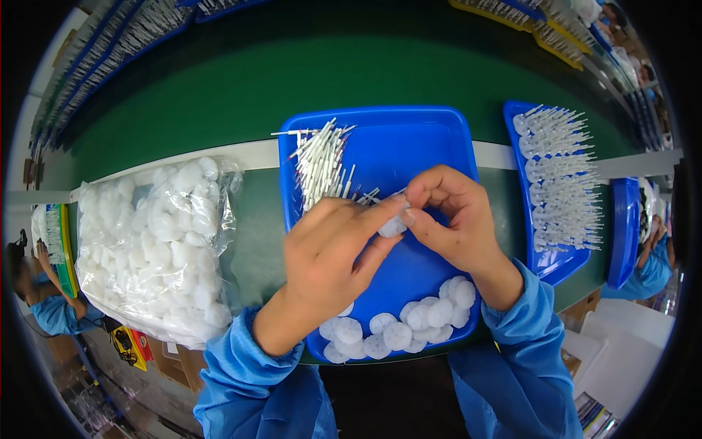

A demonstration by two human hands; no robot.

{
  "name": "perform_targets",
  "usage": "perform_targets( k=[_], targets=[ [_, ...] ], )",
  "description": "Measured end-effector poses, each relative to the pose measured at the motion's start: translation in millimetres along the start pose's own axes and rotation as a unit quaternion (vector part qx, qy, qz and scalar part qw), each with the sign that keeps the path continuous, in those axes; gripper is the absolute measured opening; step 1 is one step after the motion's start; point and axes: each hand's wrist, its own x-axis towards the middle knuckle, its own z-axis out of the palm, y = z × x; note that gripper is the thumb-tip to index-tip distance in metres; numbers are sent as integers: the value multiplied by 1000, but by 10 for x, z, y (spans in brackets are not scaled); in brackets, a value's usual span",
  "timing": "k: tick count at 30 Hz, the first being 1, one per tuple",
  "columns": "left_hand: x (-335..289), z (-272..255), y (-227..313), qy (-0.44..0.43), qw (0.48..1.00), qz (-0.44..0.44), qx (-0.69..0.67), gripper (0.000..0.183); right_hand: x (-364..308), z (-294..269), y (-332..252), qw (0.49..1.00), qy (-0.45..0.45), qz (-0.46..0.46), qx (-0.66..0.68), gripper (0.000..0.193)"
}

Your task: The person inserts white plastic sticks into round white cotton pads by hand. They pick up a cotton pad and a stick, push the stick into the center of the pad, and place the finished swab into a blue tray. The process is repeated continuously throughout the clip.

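My left hand (pixel 325 245) holds a white round disc (pixel 393 226) between thumb and forefinger, over the middle of a blue tray (pixel 431 133). The thumb and forefinger of my right hand (pixel 455 219) pinch together at the disc's upper edge; whether they also grip something thin there is hidden. Behind my left hand, a heap of thin white sticks (pixel 320 164) lies in the tray's left part, a few tips showing past my knuckles. Along the tray's near edge lie several loose white discs (pixel 397 336), some overlapping.
Left of the tray sits a clear plastic bag (pixel 150 249) full of white discs. A second blue tray (pixel 559 269) at the right holds rows of discs with sticks attached. More loaded trays (pixel 117 55) stand at the far left. Other people (pixel 643 274) sit at both sides.
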Motion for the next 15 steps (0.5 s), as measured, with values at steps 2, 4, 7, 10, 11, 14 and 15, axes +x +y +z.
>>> perform_targets(
  k=[2,4,7,10,11,14,15],
  targets=[
    [-6,8,-2,1,1000,9,6,49,10,-21,3,999,-16,16,45,18],
    [14,13,-4,15,1000,9,-3,47,29,-29,-1,996,-28,20,78,19],
    [12,31,-1,37,999,5,-14,44,37,-15,-13,995,-37,1,97,21],
    [15,14,25,45,999,-16,-22,43,39,22,-25,994,-43,-18,95,25],
    [18,4,33,45,998,-25,-25,42,45,27,-29,994,-44,-17,97,27],
    [21,-34,17,52,996,-34,-71,39,37,-24,-35,994,-55,-27,93,26],
    [-16,-54,-18,66,990,-59,-106,37,21,-60,-41,994,-59,-33,90,24]
  ],
)
